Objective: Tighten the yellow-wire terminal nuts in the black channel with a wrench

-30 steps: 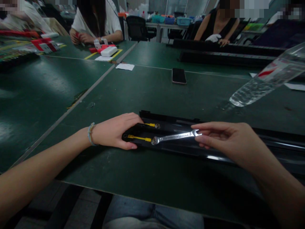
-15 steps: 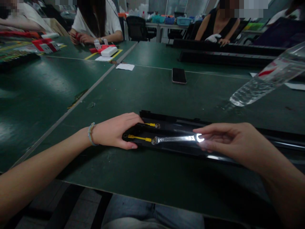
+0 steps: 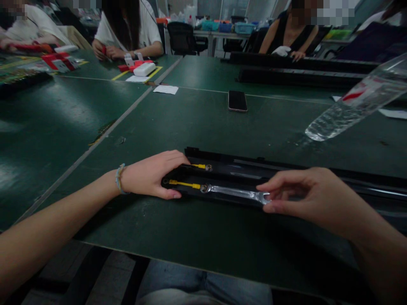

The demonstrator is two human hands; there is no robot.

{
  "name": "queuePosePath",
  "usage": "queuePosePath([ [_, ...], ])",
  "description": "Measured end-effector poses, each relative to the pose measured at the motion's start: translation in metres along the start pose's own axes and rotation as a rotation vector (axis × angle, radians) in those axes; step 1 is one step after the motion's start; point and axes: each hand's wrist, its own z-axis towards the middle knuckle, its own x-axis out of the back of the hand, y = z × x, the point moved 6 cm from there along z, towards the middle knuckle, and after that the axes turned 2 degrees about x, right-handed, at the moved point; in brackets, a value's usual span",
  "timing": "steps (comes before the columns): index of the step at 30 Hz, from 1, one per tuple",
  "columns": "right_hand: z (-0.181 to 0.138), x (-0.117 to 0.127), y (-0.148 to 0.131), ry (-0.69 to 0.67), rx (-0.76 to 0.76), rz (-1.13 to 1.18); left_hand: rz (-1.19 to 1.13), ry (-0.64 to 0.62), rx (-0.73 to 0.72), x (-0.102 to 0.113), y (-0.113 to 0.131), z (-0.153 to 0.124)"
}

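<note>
A long black rail-like part [image 3: 286, 171] lies across the green table [image 3: 190, 127] in front of me. Two yellow-sleeved terminals [image 3: 186, 184] with bolts sit at its left end. My left hand [image 3: 152, 174] rests on that left end, fingers curled over it and thumb along its near edge. A silver wrench [image 3: 235, 192] has its ring end on the nearer bolt. My right hand [image 3: 313, 199] pinches the wrench's open-jaw end between thumb and fingers.
A black phone [image 3: 237, 101] lies further back on the table, and a clear water bottle [image 3: 356, 103] stands at the right. More black rails [image 3: 302, 70] lie beyond. Other people sit working at the far side, with red and white items [image 3: 140, 67] near them.
My right hand has swung the wrench's free end down and toward me, pivoting about the bolt. My left hand has stayed on the rail's end.
</note>
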Motion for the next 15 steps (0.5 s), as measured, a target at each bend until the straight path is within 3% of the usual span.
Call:
queuePosePath([
  [15, -0.0004, -0.0034, -0.0026, -0.028, 0.037, -0.019, -0.007, 0.004, 0.001, 0.0011, 0.0005, -0.0001],
])
